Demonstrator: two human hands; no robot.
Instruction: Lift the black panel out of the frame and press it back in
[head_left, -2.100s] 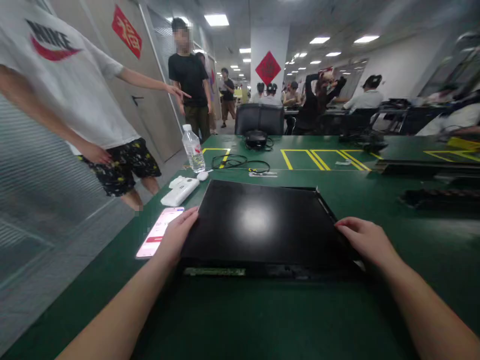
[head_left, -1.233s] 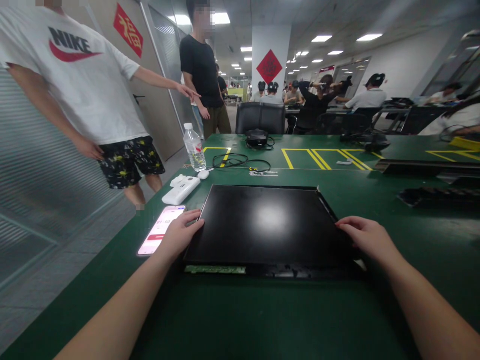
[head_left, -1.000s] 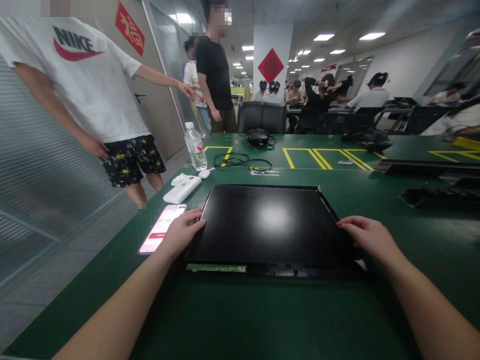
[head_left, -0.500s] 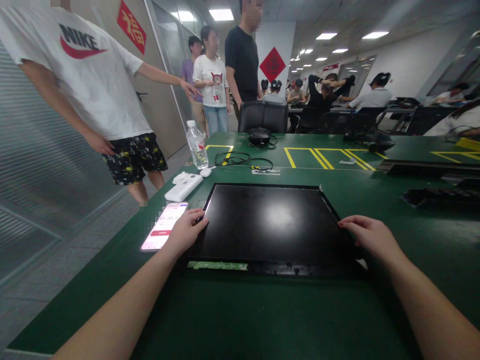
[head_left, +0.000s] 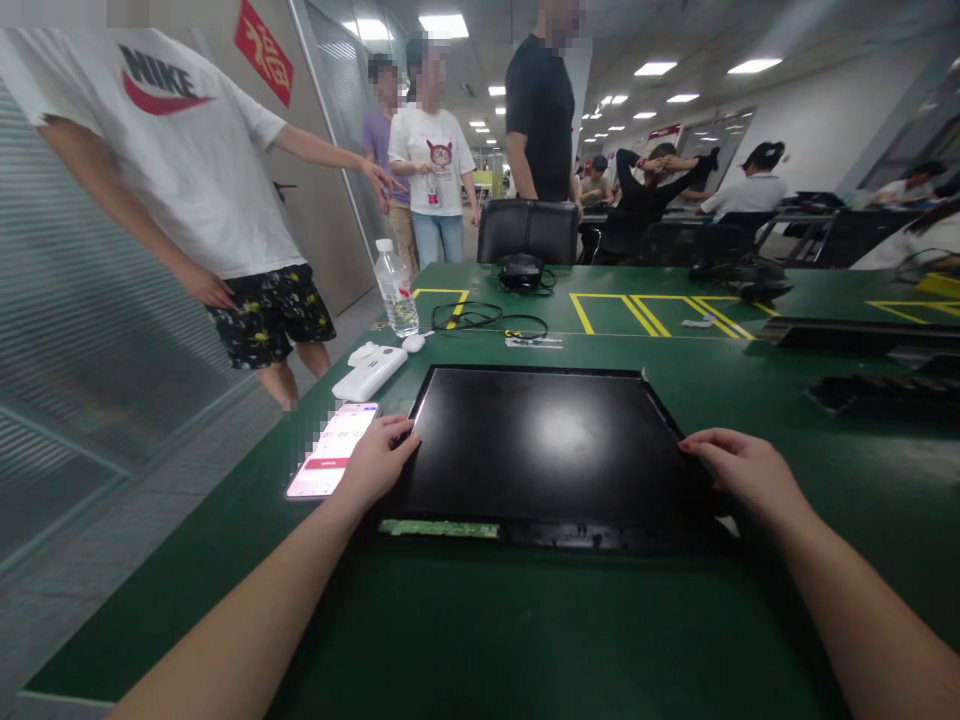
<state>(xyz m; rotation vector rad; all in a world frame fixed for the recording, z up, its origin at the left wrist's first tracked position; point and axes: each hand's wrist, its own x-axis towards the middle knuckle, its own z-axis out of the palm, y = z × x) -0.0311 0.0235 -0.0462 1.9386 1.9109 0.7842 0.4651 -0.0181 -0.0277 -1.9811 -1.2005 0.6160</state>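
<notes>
A black display panel [head_left: 540, 450] lies face up on the green table [head_left: 480, 640], seated in a thin dark frame. Along its near edge shows a strip of green circuit board [head_left: 439, 529]. My left hand [head_left: 381, 455] grips the panel's left edge, thumb on top and fingers at the side. On the opposite edge, my right hand [head_left: 739, 468] pinches the rim between thumb and fingers. A lit phone [head_left: 330, 450] with a timer on its screen lies just beyond my left wrist. The fingertips under the rim are partly hidden.
A white device [head_left: 370, 373] and a water bottle [head_left: 396, 290] stand at the left edge. Black cable [head_left: 480, 318] and a round black object [head_left: 519, 272] lie farther back. Dark long parts [head_left: 862, 340] lie at right. A person in a white shirt [head_left: 172, 160] stands at left.
The panel's far left corner has settled down into the frame, and my left hand has shifted slightly along that edge. My right hand keeps its place. A person in black has walked rightward.
</notes>
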